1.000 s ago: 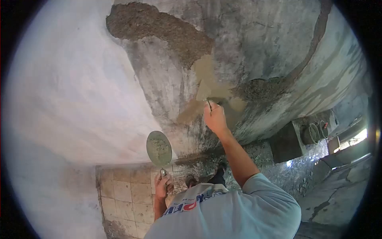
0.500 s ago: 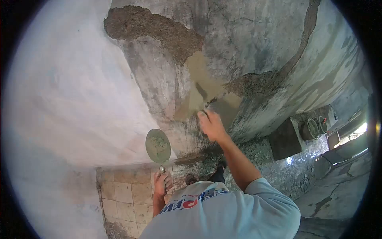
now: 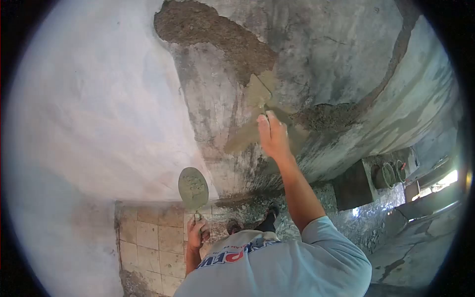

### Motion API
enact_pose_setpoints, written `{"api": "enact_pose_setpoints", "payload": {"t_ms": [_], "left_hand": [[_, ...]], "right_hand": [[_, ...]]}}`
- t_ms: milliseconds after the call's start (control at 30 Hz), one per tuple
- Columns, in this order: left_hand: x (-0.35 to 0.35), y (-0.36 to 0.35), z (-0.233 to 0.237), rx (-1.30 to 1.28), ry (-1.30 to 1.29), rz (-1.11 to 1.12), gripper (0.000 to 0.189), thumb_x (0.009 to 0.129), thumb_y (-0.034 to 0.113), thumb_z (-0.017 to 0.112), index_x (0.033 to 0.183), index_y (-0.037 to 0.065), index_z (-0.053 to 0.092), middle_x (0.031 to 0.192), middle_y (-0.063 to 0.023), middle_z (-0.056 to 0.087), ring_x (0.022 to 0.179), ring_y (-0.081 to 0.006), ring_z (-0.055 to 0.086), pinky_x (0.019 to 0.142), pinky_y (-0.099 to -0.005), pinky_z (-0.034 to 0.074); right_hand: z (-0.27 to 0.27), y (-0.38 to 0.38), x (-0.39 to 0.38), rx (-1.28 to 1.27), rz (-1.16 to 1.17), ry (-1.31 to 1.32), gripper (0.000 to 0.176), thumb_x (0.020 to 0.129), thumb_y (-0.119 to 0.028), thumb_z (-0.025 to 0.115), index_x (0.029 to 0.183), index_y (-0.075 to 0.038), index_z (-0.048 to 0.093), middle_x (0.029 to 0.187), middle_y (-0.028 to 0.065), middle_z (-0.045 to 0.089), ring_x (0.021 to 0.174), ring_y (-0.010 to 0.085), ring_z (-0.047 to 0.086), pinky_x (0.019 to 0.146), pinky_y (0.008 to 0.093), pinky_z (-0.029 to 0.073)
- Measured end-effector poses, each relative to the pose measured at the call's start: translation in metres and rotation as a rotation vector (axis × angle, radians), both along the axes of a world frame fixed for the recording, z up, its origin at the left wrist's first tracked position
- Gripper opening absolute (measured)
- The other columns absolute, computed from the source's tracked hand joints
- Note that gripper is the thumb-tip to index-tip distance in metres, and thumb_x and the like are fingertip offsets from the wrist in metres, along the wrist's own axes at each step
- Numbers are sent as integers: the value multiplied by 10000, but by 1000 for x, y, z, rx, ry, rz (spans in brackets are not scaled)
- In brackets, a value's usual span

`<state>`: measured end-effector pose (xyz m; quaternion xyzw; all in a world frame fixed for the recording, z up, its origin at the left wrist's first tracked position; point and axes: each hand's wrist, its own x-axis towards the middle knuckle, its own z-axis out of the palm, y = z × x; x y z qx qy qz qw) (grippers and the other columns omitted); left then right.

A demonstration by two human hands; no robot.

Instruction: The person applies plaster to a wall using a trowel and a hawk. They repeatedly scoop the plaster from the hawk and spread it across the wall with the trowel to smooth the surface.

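My right hand (image 3: 273, 134) is closed round the handle of a pointing trowel (image 3: 260, 91). Its blade lies against wet mortar (image 3: 242, 139) on the wall, just below a rough brown patch (image 3: 213, 37) where the plaster is broken away. Low on the left, my left hand (image 3: 197, 231) grips the short handle of an oval mortar pan (image 3: 193, 184). A lumpy heap of grey-green mortar sits on that pan. Both hands' fingers are wrapped round their handles.
A whitish wall (image 3: 99, 109) meets the grey wall at a corner on my left. Another broken strip (image 3: 326, 116) runs up to the right. Buckets (image 3: 385, 175) stand at right. Below are floor tiles (image 3: 148, 247) and rubble (image 3: 292, 218) round my feet.
My right hand has moved the trowel upward along the wet mortar, toward the broken patch. The left hand still holds the pan, slightly lower in view. The camera has shifted a little.
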<state>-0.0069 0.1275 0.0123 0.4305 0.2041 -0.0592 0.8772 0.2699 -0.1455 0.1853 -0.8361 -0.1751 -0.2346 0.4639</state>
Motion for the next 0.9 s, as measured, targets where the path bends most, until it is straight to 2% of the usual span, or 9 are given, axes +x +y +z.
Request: {"api": "enact_pose_setpoints", "payload": {"t_ms": [233,333,500,567,633,800,900], "left_hand": [[2,6,-12,-18,43,13,155,928,182,617,957,163,466,624,41,361,424,-79,344,351,-246,284],[9,5,-12,-5,39,-13,154,940,181,618,954,154,467,612,43,352,423,-80,344,353,-247,283],[18,3,-8,5,26,-72,138,960,156,613,951,152,475,620,38,377,430,-79,362,352,-249,285],[24,0,-3,9,28,-69,136,964,150,612,946,153,477,623,37,385,431,-78,366,352,-249,286],[22,-3,0,0,43,-63,136,966,147,612,941,154,478,624,38,389,431,-77,366,352,-249,287],[20,1,-7,-35,51,-101,121,975,142,592,971,162,473,639,42,387,440,-68,369,353,-241,286],[24,-1,-5,-22,42,-125,122,978,140,584,975,164,464,644,43,385,445,-66,372,348,-238,289]], "right_hand": [[16,6,-10,-267,-132,104,447,1064,-343,469,1272,46,542,916,317,677,903,545,631,761,583,507],[-6,1,-12,-275,-123,170,458,1058,-335,489,1315,42,521,961,322,685,916,552,634,777,586,506],[-68,-20,-21,-220,-22,69,482,1040,-338,540,1349,31,539,993,310,695,955,520,656,818,566,515],[-67,-28,-26,-237,6,89,510,1024,-368,569,1337,34,562,997,304,700,966,504,663,836,554,521],[-43,-35,-38,-308,-7,211,543,1006,-408,594,1315,38,589,998,299,705,979,488,668,855,544,526],[60,-52,-20,-733,-179,228,492,978,-486,613,1077,-9,681,915,248,723,937,423,701,763,538,557],[97,-58,-7,-813,-171,26,448,988,-461,609,980,-19,679,852,235,707,867,434,694,711,536,558]]}}
